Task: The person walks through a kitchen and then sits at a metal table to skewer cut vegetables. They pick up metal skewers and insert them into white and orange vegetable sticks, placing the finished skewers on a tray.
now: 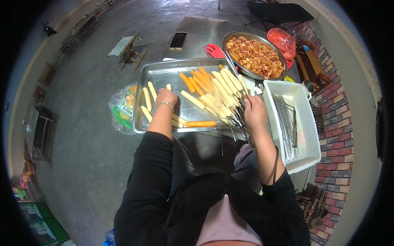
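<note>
My left hand is over the left part of a steel tray, fingers curled at a pale sausage whose tip shows past the knuckles. Other loose pale sausages lie around that hand. An orange sausage lies along the near rim. At the tray's right side, my right hand grips several thin metal skewers pointing away from me; its fingertips are partly hidden. Beside it lies a pile of skewered pale sausages and orange sausages. One pale sausage in the pile is blurred.
Right of the tray, a white plastic bin holds more skewers. Beyond are a steel bowl of diced, seasoned meat, a red plastic bag, a red glove and a phone. A printed plastic package lies left.
</note>
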Available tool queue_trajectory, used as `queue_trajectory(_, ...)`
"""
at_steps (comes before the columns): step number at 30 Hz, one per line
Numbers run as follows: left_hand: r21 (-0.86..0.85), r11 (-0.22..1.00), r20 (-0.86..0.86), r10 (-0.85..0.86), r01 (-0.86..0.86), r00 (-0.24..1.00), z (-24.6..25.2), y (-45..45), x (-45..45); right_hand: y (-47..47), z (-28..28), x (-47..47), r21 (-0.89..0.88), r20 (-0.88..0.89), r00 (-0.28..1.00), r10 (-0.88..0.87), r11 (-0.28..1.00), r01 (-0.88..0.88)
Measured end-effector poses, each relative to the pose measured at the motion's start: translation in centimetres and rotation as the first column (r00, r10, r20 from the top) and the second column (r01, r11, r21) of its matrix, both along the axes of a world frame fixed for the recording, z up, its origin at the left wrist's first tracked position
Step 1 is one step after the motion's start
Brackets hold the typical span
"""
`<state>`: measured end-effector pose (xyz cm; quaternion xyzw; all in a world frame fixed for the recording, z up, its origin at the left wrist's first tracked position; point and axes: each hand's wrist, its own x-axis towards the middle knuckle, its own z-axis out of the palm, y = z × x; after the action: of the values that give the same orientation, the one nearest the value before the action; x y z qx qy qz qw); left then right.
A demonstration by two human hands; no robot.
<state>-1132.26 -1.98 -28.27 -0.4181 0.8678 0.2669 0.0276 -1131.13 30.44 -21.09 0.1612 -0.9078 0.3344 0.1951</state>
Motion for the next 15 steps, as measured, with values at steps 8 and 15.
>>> queue_trajectory(8,0.898,0.217,-0.428,0.636,0.384,0.642,4.3,2.1,3.8,-0.2,0.6,10.8,-0.526,0.541,0.704,0.46,0.838,-0.144)
queue_trajectory(15,0.869,-0.023,-0.245,0.848,0.494,0.471,6.4,5.3,5.2,-1.2,0.2,13.3,-0.5,0.66,0.579,0.479,0.855,-0.137)
